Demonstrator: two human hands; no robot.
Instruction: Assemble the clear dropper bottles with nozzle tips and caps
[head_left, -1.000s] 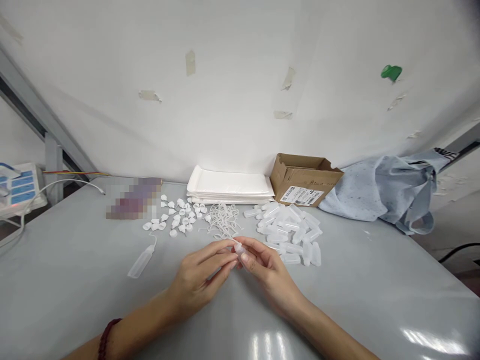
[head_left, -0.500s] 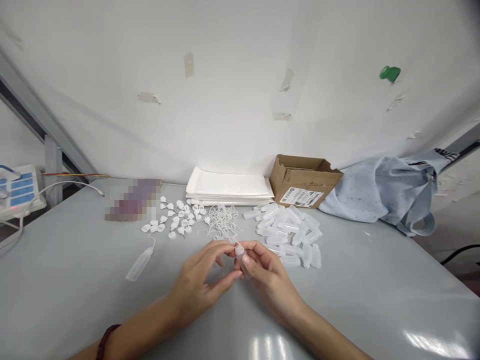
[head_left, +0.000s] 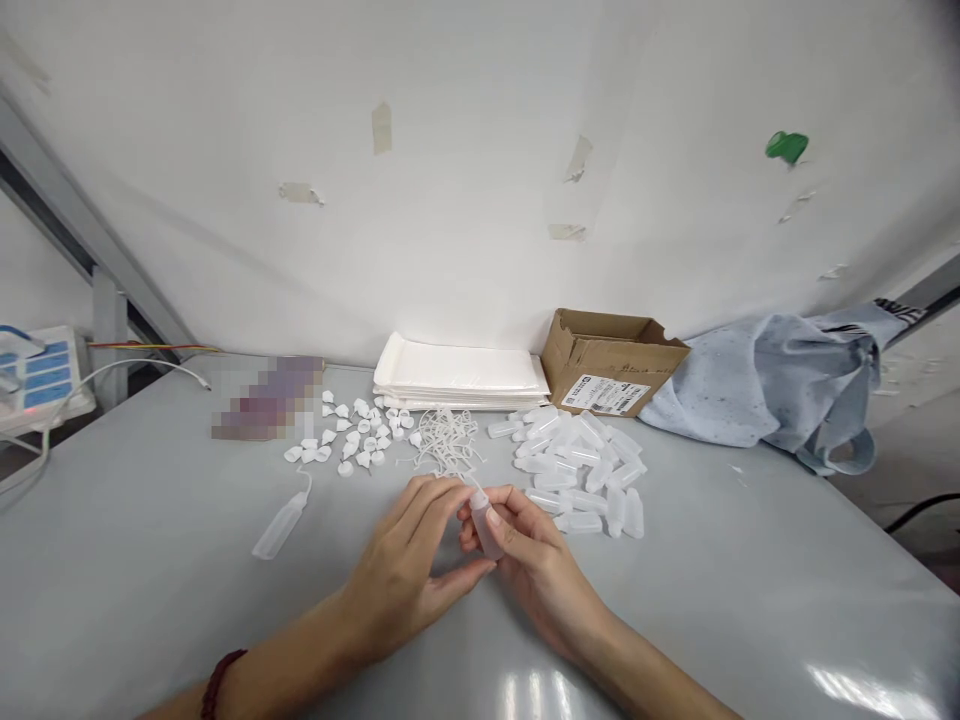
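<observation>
My right hand (head_left: pixel 544 565) is closed on a small translucent bottle (head_left: pixel 487 528), fingers wrapped round its body, with the neck pointing up and away from me. My left hand (head_left: pixel 405 570) closes on the same bottle from the other side. Its fingertips (head_left: pixel 448 490) curl over the neck end and its thumb lies under the base. Whether a separate tip sits under those fingertips is too small to tell. The bottle is held just above the grey table (head_left: pixel 150 580), in front of me and between my two hands. As I judge it, this is fine fitting work at the neck. The soft wall will buckle if squeezed, so I would have the right hand grip lightly and low on the body. That leaves the left fingertips free to press or twist straight along the bottle's axis, not at a slant. Beyond my right knuckles lies the pile of empty bottles (head_left: pixel 581 465), near enough to knock. Past my left fingertips is a tangle of thin white strands (head_left: pixel 446 440), then scattered white caps (head_left: pixel 352 435). One capped bottle (head_left: pixel 281 525) lies apart to the left. At the back are a stack of white sheets (head_left: pixel 457 375), a cardboard box (head_left: pixel 607 365) and a blue cloth bag (head_left: pixel 787 385).
</observation>
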